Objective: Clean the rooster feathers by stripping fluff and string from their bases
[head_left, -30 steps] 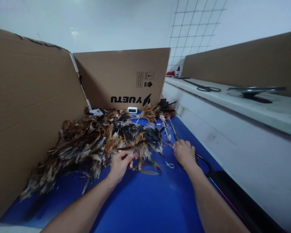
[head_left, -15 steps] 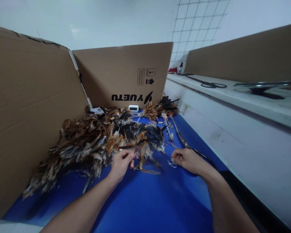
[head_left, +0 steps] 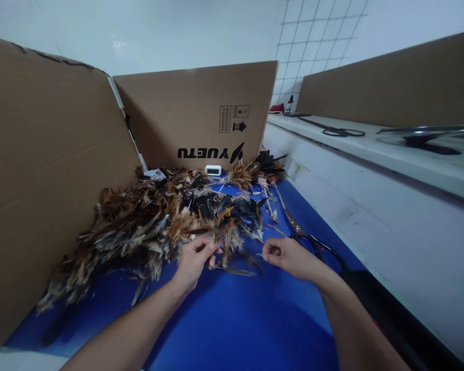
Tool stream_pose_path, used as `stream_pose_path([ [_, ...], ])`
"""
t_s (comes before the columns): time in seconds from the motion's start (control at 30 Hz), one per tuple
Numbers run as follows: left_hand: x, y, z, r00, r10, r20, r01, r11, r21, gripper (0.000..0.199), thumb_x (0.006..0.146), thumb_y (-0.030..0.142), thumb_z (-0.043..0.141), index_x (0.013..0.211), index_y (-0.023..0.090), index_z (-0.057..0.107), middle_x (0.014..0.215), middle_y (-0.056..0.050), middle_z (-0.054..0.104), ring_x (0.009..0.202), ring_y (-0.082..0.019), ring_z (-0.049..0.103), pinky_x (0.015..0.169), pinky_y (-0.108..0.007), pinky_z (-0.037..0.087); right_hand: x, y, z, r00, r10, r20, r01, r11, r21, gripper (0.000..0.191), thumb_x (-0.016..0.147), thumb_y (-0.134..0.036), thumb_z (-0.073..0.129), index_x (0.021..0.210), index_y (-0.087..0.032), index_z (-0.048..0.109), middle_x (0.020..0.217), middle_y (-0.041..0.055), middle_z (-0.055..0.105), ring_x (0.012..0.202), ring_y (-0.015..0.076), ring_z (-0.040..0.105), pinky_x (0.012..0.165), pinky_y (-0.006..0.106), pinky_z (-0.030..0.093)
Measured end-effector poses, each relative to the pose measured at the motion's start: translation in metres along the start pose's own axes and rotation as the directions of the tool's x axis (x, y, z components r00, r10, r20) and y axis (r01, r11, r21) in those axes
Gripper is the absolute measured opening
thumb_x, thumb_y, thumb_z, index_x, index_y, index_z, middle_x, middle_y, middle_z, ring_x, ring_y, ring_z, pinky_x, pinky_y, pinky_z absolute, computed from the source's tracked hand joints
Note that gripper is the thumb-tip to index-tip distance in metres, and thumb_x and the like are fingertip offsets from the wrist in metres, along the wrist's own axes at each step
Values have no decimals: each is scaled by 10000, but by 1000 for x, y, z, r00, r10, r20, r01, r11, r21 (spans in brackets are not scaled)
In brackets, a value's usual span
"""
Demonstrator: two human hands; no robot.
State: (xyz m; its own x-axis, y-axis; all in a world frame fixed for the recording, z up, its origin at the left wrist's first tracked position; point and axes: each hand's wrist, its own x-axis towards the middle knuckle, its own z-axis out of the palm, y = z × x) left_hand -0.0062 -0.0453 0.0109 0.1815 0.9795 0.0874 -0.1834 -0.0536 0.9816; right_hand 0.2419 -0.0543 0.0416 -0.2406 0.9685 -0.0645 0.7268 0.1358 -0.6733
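My left hand [head_left: 195, 260] is pinched at the near edge of a heap of brown, black and pale feathers [head_left: 139, 216]. A dark feather sticks out from its fingertips over the heap. To the right, my right hand [head_left: 280, 253] has its fingers curled together, with a small pale wisp at the fingertips, too small to make out. A long brownish feather [head_left: 237, 271] lies on the blue table surface [head_left: 239, 314] between the two hands. Large scissors with black handles [head_left: 320, 245] lie just beyond my right hand, partly behind it.
Cardboard panels [head_left: 193, 113] stand at the left and back. A small white digital display [head_left: 213, 170] sits by the back panel. On the right, a white ledge [head_left: 390, 154] holds another pair of scissors [head_left: 342, 132] and a small bottle [head_left: 290, 104].
My right hand has moved left, closer to my left hand, uncovering more of the scissors' handles. The pale loop below its fingertips no longer shows. My left hand has hardly moved.
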Motion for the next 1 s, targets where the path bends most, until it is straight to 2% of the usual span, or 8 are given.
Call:
stream_pose_path([
  [0.13,-5,2,6,994,-102,47,106,990,-88,287,741,389,658,693,108,623,527,-2,576,409,-49,446,415,-173,355,4,-12,17,999,-25,30,16,963,270,97,723,-262,564,692,-173,589,601,-19,546,562,111,484,538,223,369],
  [0.3,-11,3,13,976,-182,121,196,975,-107,316,708,407,683,689,103,602,480,1,553,416,-67,483,412,-174,387,6,-27,32,999,23,42,-38,910,414,126,718,-292,582,709,-169,555,565,-36,512,498,95,461,476,219,350],
  [0.5,-14,-1,17,966,-200,165,222,966,-129,336,677,412,704,673,93,600,528,-3,551,459,-89,540,398,-174,415,7,-36,42,998,41,57,-64,873,483,126,700,-291,590,703,-178,534,563,-37,531,484,101,491,462,227,385],
  [0.67,-14,-4,16,955,-208,210,235,965,-114,313,694,396,693,683,96,604,512,-3,553,451,-94,545,396,-178,429,7,-38,51,999,14,48,-35,877,479,120,722,-286,578,731,-169,557,590,-26,550,492,101,494,458,224,394],
  [1.0,-14,-5,16,967,-165,194,176,983,-45,316,707,406,675,667,102,602,476,17,532,396,-74,485,395,-195,424,7,-35,59,999,-34,11,27,912,409,94,740,-248,562,719,-159,586,607,-16,575,518,102,510,493,222,395],
])
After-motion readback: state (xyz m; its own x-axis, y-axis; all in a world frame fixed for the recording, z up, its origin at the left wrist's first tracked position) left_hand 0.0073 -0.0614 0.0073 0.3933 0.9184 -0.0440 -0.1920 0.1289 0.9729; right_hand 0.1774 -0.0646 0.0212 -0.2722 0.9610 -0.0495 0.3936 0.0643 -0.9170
